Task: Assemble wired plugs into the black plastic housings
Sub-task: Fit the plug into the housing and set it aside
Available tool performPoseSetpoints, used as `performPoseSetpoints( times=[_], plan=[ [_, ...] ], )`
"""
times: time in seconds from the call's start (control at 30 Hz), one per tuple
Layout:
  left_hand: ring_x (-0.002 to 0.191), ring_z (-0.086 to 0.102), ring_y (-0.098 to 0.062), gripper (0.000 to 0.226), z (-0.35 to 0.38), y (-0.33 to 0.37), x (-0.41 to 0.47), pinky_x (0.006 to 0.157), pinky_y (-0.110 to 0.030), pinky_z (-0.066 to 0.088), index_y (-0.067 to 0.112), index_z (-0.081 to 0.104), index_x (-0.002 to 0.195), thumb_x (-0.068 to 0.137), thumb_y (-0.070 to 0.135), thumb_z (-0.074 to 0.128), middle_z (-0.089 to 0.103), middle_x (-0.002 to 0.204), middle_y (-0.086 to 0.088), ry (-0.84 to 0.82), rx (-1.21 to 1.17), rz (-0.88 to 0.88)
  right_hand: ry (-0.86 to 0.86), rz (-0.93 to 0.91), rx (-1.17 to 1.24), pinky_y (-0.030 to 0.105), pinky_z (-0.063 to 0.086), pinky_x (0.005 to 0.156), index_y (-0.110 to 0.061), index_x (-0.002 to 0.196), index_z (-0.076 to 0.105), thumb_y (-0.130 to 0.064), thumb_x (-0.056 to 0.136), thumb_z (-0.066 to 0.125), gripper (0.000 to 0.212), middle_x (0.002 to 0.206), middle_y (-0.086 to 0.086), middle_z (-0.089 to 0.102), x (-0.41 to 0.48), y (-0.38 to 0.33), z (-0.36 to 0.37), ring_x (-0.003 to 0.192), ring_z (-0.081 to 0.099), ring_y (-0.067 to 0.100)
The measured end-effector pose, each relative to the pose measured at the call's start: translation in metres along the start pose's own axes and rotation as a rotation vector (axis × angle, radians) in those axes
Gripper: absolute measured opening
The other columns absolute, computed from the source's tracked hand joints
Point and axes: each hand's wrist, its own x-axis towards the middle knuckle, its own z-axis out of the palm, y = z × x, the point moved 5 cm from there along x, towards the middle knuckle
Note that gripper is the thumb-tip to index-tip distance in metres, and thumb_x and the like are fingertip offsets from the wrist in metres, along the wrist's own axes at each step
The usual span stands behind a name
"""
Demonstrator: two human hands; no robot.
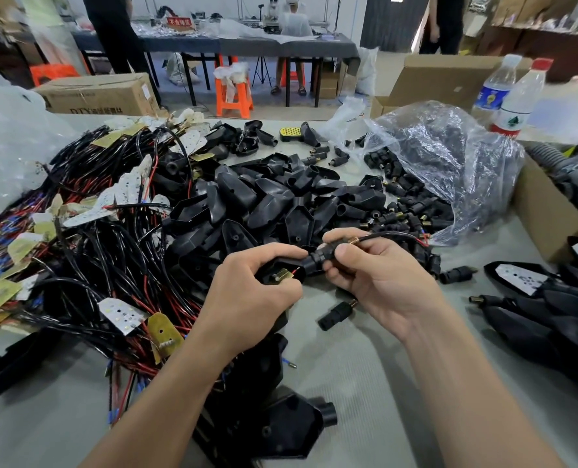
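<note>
My left hand point(247, 295) grips a black plastic housing point(287, 273) with a small yellow board and a red wire showing inside it. At the housing's round neck, my right hand point(375, 275) pinches a black plug point(328, 253) with a brass threaded tip. A black and red wire point(399, 235) runs from the plug to the right. A heap of empty black housings point(274, 201) lies just behind my hands. Wired boards with black and red leads point(112, 231) are piled at the left.
A clear plastic bag point(449, 163) of loose black plugs lies at the right rear. Finished housings point(544, 309) lie at the right, loose plugs point(336, 314) by my right wrist. Two bottles point(514, 96) and cardboard boxes point(551, 211) stand at the right. More housings point(274, 420) sit between my forearms.
</note>
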Motion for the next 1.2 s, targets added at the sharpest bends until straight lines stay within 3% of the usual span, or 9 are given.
performPoseSetpoints(
  times=[0.2, 0.37, 0.43, 0.53, 0.7, 0.93, 1.1, 1.2],
  plan=[
    [0.057, 0.06, -0.019, 0.032, 0.001, -0.001, 0.001, 0.058, -0.036, 0.05, 0.045, 0.078, 0.096, 0.071, 0.029, 0.066, 0.073, 0.068, -0.001, 0.054, -0.058, -0.005, 0.002, -0.014, -0.068, 0.021, 0.058, 0.066, -0.011, 0.088, 0.079, 0.009, 0.093, 0.059, 0.029, 0.092, 0.017, 0.069, -0.003, -0.001, 0.002, 0.071, 0.067, 0.016],
    [0.055, 0.065, -0.025, 0.03, -0.001, 0.0, 0.0, 0.055, -0.031, 0.053, 0.044, 0.078, 0.093, 0.073, 0.027, 0.065, 0.075, 0.07, 0.002, 0.143, -0.064, 0.017, 0.025, 0.012, -0.086, 0.02, 0.055, 0.059, -0.011, 0.087, 0.08, 0.003, 0.093, 0.062, 0.024, 0.078, 0.013, 0.069, -0.004, 0.0, 0.001, 0.064, 0.065, 0.015],
    [0.053, 0.066, -0.018, 0.028, -0.001, 0.001, 0.0, 0.053, -0.026, 0.055, 0.042, 0.079, 0.093, 0.076, 0.025, 0.065, 0.075, 0.071, 0.006, 0.156, -0.087, 0.018, 0.051, 0.003, -0.094, 0.021, 0.054, 0.057, -0.01, 0.086, 0.08, -0.003, 0.092, 0.065, 0.017, 0.074, 0.013, 0.069, -0.004, -0.001, 0.001, 0.062, 0.064, 0.016],
    [0.056, 0.065, -0.012, 0.024, -0.002, 0.0, 0.002, 0.054, -0.034, 0.058, 0.034, 0.081, 0.094, 0.084, 0.02, 0.066, 0.07, 0.065, 0.007, 0.114, -0.161, 0.0, 0.046, 0.015, -0.011, 0.021, 0.054, 0.056, -0.008, 0.084, 0.08, -0.012, 0.08, 0.071, 0.011, 0.075, 0.013, 0.071, -0.004, -0.002, 0.001, 0.062, 0.065, 0.017],
    [0.061, 0.063, -0.01, 0.03, -0.001, -0.003, 0.004, 0.058, -0.029, 0.055, 0.029, 0.083, 0.09, 0.094, 0.002, 0.068, 0.068, 0.065, 0.004, 0.039, -0.187, -0.028, 0.009, 0.035, -0.074, 0.02, 0.057, 0.059, -0.01, 0.081, 0.081, -0.004, 0.075, 0.07, 0.013, 0.073, 0.011, 0.069, -0.007, -0.005, -0.003, 0.064, 0.065, 0.018],
    [0.052, 0.063, -0.014, 0.035, 0.0, -0.005, 0.003, 0.054, -0.024, 0.053, 0.035, 0.08, 0.092, 0.086, 0.002, 0.074, 0.071, 0.065, 0.004, -0.028, -0.108, -0.04, 0.002, 0.0, -0.244, 0.025, 0.053, 0.06, -0.005, 0.087, 0.078, 0.008, 0.09, 0.065, 0.019, 0.067, 0.011, 0.064, -0.007, -0.005, -0.008, 0.06, 0.059, 0.018],
    [0.054, 0.062, -0.018, 0.032, 0.007, -0.013, 0.005, 0.057, -0.033, 0.056, 0.03, 0.082, 0.091, 0.087, 0.0, 0.074, 0.072, 0.07, 0.0, -0.05, -0.197, -0.163, -0.048, 0.034, -0.251, 0.026, 0.053, 0.063, -0.005, 0.091, 0.079, 0.001, 0.074, 0.074, 0.018, 0.071, 0.015, 0.065, -0.009, -0.007, -0.013, 0.065, 0.061, 0.021],
    [0.053, 0.063, -0.021, 0.031, 0.008, -0.014, 0.006, 0.06, -0.037, 0.056, 0.028, 0.082, 0.09, 0.088, -0.002, 0.073, 0.073, 0.071, 0.0, -0.045, -0.221, -0.197, -0.04, 0.039, -0.251, 0.024, 0.053, 0.06, -0.003, 0.093, 0.079, 0.009, 0.078, 0.075, 0.019, 0.069, 0.013, 0.065, -0.007, -0.004, -0.015, 0.061, 0.061, 0.019]
  ],
)
